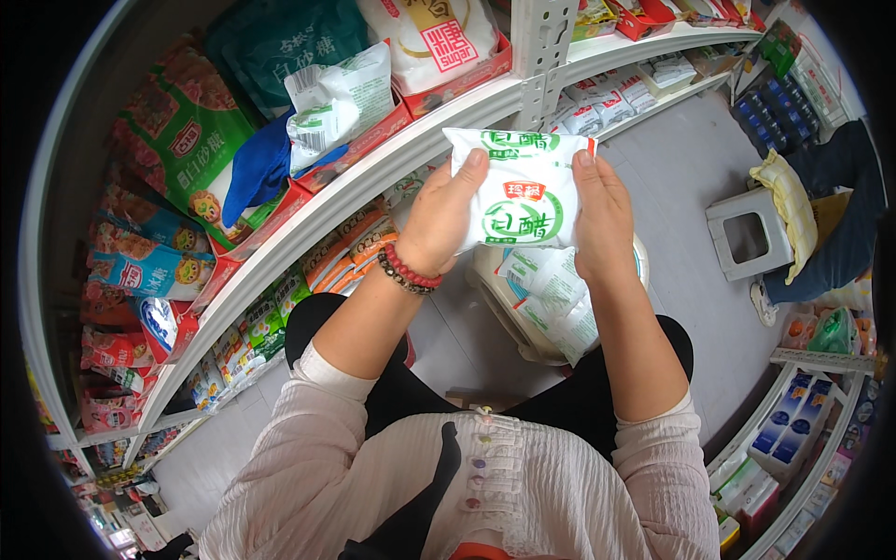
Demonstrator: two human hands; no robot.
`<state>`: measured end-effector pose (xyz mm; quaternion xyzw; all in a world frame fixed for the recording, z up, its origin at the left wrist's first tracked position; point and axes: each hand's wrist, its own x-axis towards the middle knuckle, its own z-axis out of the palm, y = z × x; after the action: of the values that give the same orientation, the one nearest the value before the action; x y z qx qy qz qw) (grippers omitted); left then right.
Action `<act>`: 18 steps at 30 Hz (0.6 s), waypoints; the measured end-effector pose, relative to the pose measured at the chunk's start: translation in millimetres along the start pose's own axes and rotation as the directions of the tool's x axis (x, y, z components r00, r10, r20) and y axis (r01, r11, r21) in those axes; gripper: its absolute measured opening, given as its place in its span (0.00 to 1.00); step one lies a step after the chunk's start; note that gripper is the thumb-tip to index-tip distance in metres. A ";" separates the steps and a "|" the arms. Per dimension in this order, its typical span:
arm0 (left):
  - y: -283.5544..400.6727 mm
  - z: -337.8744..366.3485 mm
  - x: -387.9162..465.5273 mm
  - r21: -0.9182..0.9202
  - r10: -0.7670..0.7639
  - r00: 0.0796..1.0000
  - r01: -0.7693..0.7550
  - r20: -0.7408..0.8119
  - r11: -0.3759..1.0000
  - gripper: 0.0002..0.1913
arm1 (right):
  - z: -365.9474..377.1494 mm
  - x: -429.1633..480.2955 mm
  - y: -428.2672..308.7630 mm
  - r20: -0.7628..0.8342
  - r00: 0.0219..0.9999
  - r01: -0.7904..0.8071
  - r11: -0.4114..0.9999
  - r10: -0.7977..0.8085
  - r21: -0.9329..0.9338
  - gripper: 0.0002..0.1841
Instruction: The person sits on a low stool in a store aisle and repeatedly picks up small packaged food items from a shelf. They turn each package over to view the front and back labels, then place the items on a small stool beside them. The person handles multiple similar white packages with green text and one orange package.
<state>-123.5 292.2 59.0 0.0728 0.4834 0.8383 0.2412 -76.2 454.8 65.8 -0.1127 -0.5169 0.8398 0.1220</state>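
A white plastic pouch of white vinegar (525,189) with green and red print is held up level between both hands. My left hand (448,210) grips its left edge, thumb on the front. My right hand (602,210) holds the right edge the same way. Below it, several similar pouches (560,301) lie on a beige plastic stool or container (504,297) between the knees. On the shelf at the upper left, another white pouch (341,108) rests beside a blue cloth (260,168), in front of the sugar bags.
White metal shelving (420,143) curves along the left, holding bags of sugar (189,140) and lower packets (350,248). At right, a grey stool (749,234) with a yellow cushion (787,210) stands by a person's legs (826,238). Another stocked shelf (826,360) is at the lower right.
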 end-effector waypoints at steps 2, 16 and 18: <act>0.1 -0.1 -0.3 -0.007 -0.003 1.000 0.003 -0.005 1.000 0.24 | 0.1 0.0 0.2 -0.002 1.000 -0.007 1.000 0.007 -0.002 0.18; -0.5 -0.4 -1.0 -0.006 -0.015 1.000 0.015 -0.012 1.000 0.24 | 2.0 -0.8 -1.6 -0.024 0.999 -0.049 0.998 0.049 -0.025 0.19; 0.1 -0.2 -1.0 -0.008 -0.016 1.000 0.016 -0.013 1.000 0.24 | 2.5 -0.9 -1.8 -0.027 0.998 -0.053 0.998 0.052 -0.023 0.19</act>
<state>-122.7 291.5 59.0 0.0624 0.4824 0.8386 0.2452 -76.0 453.2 68.6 -0.1387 -0.5219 0.8350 0.1055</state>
